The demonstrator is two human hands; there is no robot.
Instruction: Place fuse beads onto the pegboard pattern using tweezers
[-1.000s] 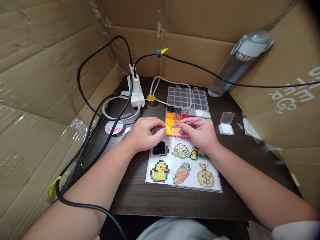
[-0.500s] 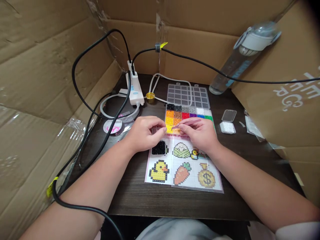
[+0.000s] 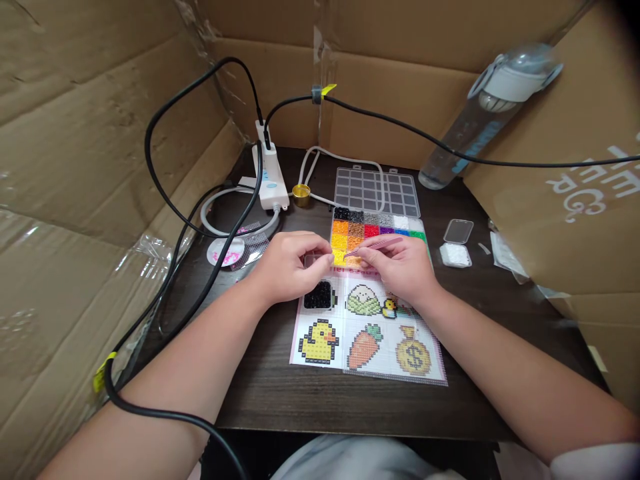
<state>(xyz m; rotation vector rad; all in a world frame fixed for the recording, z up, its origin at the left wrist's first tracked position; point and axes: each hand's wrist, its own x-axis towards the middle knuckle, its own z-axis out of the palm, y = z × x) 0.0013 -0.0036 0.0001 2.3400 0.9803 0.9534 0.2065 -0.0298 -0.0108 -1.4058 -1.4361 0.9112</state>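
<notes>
My right hand (image 3: 403, 267) pinches a pair of pink tweezers (image 3: 381, 245), their tips pointing left over the yellow beads (image 3: 339, 257) of an open bead box (image 3: 420, 227). Facing it, my left hand (image 3: 295, 267) is closed thumb against fingers at the box's left corner; what lies between the fingertips is too small to make out. Under that hand, a small clear case of black beads (image 3: 319, 295) rests on a pattern sheet (image 3: 373, 373) printed with pixel pictures. A small yellow duck figure (image 3: 389, 308) lies on the sheet near my right wrist.
Behind the beads lies the box's divided clear lid (image 3: 377, 192). A power strip (image 3: 273, 177), black cables (image 3: 230, 233) and a gold cup (image 3: 301, 195) stand at the back left. To the right are a small white-filled case (image 3: 455, 255) and a tilted water bottle (image 3: 480, 127).
</notes>
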